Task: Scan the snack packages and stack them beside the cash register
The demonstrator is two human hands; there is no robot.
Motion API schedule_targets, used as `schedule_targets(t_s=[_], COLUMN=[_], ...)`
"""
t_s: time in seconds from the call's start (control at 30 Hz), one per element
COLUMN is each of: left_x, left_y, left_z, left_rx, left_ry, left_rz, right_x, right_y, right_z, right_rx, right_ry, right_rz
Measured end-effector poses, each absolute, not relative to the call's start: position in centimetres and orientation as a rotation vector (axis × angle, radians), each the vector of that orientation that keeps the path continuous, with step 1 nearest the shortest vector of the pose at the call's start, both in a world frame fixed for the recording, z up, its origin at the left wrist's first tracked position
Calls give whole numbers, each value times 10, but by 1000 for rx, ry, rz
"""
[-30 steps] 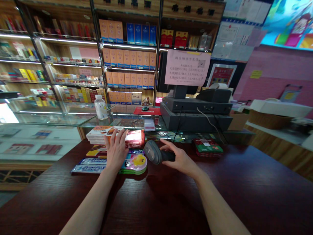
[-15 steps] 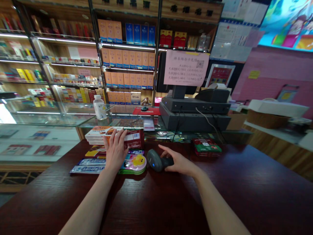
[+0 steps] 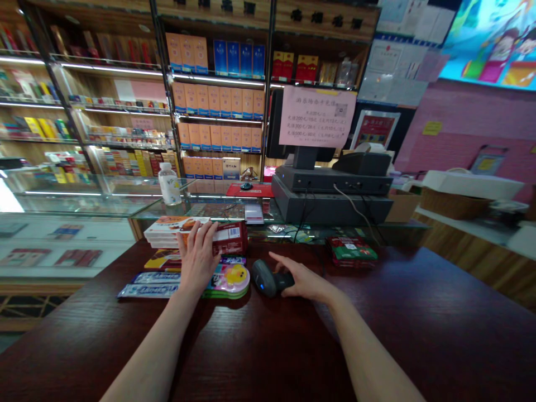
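Note:
My left hand lies with outstretched fingers over a dark red box and a stack of white and orange boxes. Beneath its wrist are blue and silver long packets and a flat item with a yellow duck picture. A black barcode scanner with a lit blue light sits just right of these, low over the dark wooden table. Around the scanner's handle is my right hand, thumb below and index finger lifted away; its other fingers are partly hidden.
Dark red and green packs lie at the table's back right. Behind stands a glass counter with a cash register, a phone-like card, a mouse and a bottle. Shelves of boxes line the wall.
The view has shifted slightly. My right hand and the scanner have dipped a little; my left hand stays on the boxes.

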State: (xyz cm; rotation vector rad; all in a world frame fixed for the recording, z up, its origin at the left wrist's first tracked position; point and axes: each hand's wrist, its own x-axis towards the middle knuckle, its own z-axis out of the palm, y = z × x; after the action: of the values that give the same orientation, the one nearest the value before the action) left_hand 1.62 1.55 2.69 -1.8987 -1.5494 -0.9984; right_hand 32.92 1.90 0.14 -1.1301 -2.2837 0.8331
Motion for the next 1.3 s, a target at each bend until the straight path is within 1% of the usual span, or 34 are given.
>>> schedule_targets(t_s=[0.1, 0.23, 0.33, 0.47, 0.57, 0.73, 1.07, 1.3], left_x=[17, 18, 21, 29, 36, 49, 60, 59], left_y=[15, 14, 12, 8, 5, 2, 2, 2], left_z=[28, 29, 31, 36, 37, 37, 31, 33], left_rx=[-1900, -1917, -1929, -1967, -2011, -2060, -2104, -2044], left_ry=[-1543, -1513, -1477, -1432, -1411, -1390, -1336, -1467], left_rz=[-998, -1002, -1008, -1011, -995, -973, -952, -917], right_x=[329, 330, 327, 311, 296, 283, 282, 280], right_y=[19, 15, 11, 10, 12, 18, 22, 19], right_z=[3, 10, 19, 26, 25, 19, 21, 24], right_rx=[-1156, -1129, -1064, -1045, -1025, -980, -1016, -1018], right_ry=[-2308, -2243, -2096, -1829, -1676, -1526, -1478, -1410], right_rz=[808, 894, 955, 899, 852, 895, 853, 881])
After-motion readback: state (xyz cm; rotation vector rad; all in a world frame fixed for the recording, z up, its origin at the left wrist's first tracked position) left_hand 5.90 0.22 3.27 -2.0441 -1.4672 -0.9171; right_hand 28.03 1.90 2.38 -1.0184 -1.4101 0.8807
